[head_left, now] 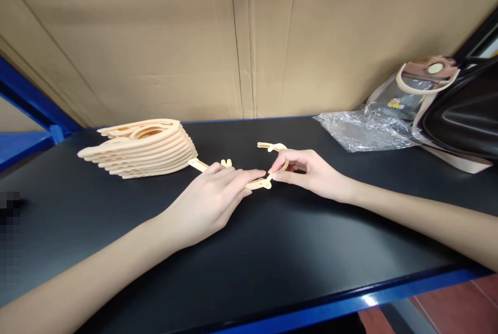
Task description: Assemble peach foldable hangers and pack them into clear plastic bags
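Note:
A thin peach plastic piece (pixel 261 184), bent into segments, lies on the black tabletop (pixel 249 251) between my hands. My left hand (pixel 216 200) rests over its left arm with fingers pressed down on it. My right hand (pixel 307 172) pinches its right arm, which curves back to a hooked end (pixel 272 146). A leaning stack of several peach plastic hanger-like pieces (pixel 142 148) sits to the left of my left hand, close to the piece's far left end.
Crumpled clear plastic wrap (pixel 360 129) lies at the back right. A packaged item with a cream band (pixel 422 82) and a black bag (pixel 462 111) stand at the far right. A cardboard wall (pixel 241 38) backs the table; blue frame (pixel 350 303) edges the front.

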### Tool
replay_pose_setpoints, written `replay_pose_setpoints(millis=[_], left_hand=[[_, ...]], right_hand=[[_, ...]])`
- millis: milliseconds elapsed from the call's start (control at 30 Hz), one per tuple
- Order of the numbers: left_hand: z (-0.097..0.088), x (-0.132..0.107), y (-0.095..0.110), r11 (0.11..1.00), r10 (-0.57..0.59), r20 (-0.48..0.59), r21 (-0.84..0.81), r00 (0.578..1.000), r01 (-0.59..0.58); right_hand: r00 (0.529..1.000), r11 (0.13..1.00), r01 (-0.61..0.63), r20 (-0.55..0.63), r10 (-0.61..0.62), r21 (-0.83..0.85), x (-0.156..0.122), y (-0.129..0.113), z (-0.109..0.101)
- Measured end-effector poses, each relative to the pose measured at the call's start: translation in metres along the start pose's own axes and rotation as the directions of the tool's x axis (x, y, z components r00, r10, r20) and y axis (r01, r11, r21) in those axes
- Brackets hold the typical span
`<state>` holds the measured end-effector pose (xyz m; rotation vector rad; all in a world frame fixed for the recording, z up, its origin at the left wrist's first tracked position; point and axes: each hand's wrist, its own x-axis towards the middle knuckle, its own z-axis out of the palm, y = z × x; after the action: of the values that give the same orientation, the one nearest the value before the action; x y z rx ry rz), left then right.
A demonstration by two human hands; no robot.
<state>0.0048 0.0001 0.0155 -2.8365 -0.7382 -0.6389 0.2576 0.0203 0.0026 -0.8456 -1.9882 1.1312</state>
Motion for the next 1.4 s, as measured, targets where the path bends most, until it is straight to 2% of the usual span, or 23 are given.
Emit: replay_pose_setpoints(millis=[167, 300, 367, 433, 500, 567, 633, 700, 767, 833, 1033, 1233, 1400], left_hand=[[0.000, -0.001, 0.003, 1.000, -0.018, -0.014, 0.011, 1.000, 0.018], [-0.002, -0.003, 0.007, 0.998, -0.064, -0.037, -0.002, 0.997, 0.064], [-0.005, -0.003, 0.009, 0.987, -0.146, -0.054, -0.080, 0.988, 0.142], [-0.010, -0.002, 0.012, 0.934, -0.289, -0.021, -0.226, 0.957, 0.277], [-0.013, 0.000, 0.013, 0.800, -0.430, 0.089, -0.424, 0.898, 0.425], [-0.014, 0.002, 0.013, 0.567, -0.500, 0.239, -0.636, 0.832, 0.524], [-0.013, 0.004, 0.012, 0.291, -0.487, 0.374, -0.783, 0.789, 0.550], [-0.011, 0.004, 0.011, 0.069, -0.439, 0.462, -0.838, 0.770, 0.542], [-0.010, 0.004, 0.010, -0.058, -0.409, 0.509, -0.843, 0.757, 0.535], [-0.011, 0.004, 0.010, -0.118, -0.412, 0.529, -0.839, 0.742, 0.532], [-0.014, 0.009, 0.011, -0.234, -0.540, 0.525, -0.845, 0.658, 0.482], [-0.014, 0.011, 0.009, -0.299, -0.600, 0.526, -0.846, 0.602, 0.441], [-0.014, 0.010, 0.008, -0.311, -0.619, 0.574, -0.806, 0.536, 0.504]], right_hand=[[0.992, 0.983, 0.090, -0.075, -0.104, -0.160, -0.002, -0.001, 0.002], [0.987, 0.963, 0.114, -0.080, -0.137, -0.244, -0.005, -0.005, 0.006], [0.980, 0.957, 0.138, -0.106, -0.169, -0.256, -0.007, -0.007, 0.007], [0.956, 0.955, 0.155, -0.204, -0.210, -0.253, -0.009, -0.007, 0.007], [0.918, 0.945, 0.136, -0.322, -0.233, -0.297, -0.007, -0.003, 0.004], [0.899, 0.905, 0.059, -0.371, -0.232, -0.422, -0.003, 0.004, -0.001], [0.921, 0.800, -0.047, -0.335, -0.196, -0.598, 0.003, 0.012, -0.006], [0.950, 0.649, -0.123, -0.278, -0.142, -0.751, 0.008, 0.017, -0.008], [0.966, 0.540, -0.138, -0.234, -0.113, -0.831, 0.010, 0.020, -0.009], [0.972, 0.509, -0.121, -0.205, -0.113, -0.853, 0.010, 0.019, -0.008], [0.982, 0.558, -0.065, -0.154, -0.114, -0.827, 0.006, 0.014, -0.007], [0.978, 0.738, 0.007, -0.149, -0.145, -0.675, 0.002, 0.007, -0.004], [0.982, 0.764, 0.042, -0.115, -0.151, -0.644, 0.001, 0.002, -0.004]])
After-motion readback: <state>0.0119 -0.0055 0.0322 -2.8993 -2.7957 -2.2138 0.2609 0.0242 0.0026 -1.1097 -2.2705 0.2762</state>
